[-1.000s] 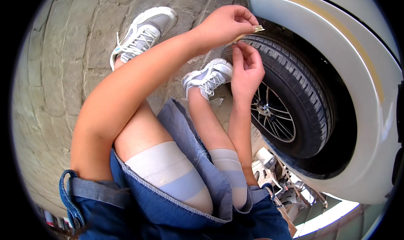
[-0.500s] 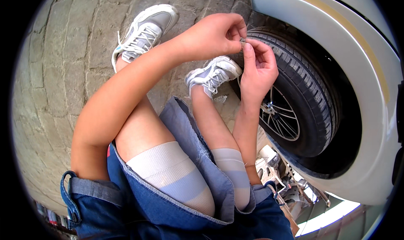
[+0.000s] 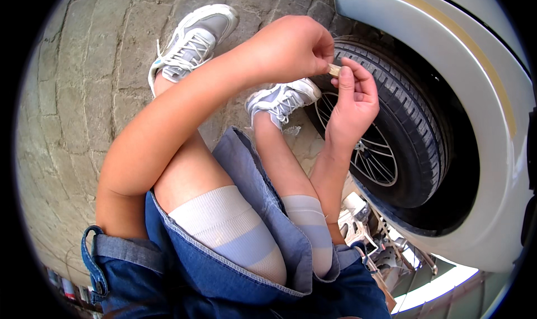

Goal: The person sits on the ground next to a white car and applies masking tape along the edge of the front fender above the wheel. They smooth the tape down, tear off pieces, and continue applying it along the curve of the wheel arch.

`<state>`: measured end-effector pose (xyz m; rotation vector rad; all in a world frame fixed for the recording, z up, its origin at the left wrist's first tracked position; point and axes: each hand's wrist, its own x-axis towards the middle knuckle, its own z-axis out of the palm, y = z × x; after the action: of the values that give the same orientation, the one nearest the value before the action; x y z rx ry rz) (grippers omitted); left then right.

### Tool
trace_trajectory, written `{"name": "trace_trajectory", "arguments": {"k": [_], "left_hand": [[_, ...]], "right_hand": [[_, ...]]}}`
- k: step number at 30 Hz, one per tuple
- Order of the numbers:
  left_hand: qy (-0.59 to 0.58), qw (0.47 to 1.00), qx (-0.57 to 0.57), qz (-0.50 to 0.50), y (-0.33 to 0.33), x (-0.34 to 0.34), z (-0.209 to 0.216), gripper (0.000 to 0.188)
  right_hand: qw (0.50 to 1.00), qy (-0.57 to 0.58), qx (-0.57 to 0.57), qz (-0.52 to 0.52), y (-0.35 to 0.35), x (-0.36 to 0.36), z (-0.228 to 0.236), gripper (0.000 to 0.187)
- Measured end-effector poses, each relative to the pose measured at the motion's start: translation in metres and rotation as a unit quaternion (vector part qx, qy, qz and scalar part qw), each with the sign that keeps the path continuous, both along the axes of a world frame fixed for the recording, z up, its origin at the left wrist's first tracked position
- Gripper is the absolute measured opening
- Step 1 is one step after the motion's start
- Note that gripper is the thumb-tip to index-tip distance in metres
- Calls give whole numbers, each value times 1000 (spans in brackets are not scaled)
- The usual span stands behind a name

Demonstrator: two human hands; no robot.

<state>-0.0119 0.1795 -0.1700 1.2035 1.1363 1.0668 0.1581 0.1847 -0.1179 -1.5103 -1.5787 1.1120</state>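
The left hand (image 3: 302, 45) comes across from the left, its thumb and forefinger closed on one end of a small pale yellowish strip (image 3: 334, 70). The right hand (image 3: 356, 109) rises from below, thumb and forefinger pinching the strip's other end, its remaining fingers loosely curled. The strip sits in the short gap between the two sets of fingertips, in front of the tyre (image 3: 397, 90); it is too small for any print on it to be made out. The tyre's tread blocks show plainly, but any lettering on its dark sidewall cannot be read at this size. The spoked wheel (image 3: 376, 161) has a shiny centre. Around it curves the pale car body (image 3: 495, 207), marked by a tan stripe (image 3: 447, 34) above the arch. Two grey-and-white laced shoes (image 3: 196, 39) rest on stone paving (image 3: 78, 112).
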Motion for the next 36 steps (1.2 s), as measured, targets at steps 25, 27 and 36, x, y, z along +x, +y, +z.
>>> {"name": "trace_trajectory", "arguments": {"k": [25,27,36], "left_hand": [[103,945,303,71,-219,7,287,8],[121,937,321,62,-245,12,299,9],[77,962,262,13,-320,39,292,9]], "right_hand": [[926,-115,339,117,-221,21,269,50],[920,-126,352,121,-244,26,286,43],[933,-168,273,163,-314,57,298,25]]}}
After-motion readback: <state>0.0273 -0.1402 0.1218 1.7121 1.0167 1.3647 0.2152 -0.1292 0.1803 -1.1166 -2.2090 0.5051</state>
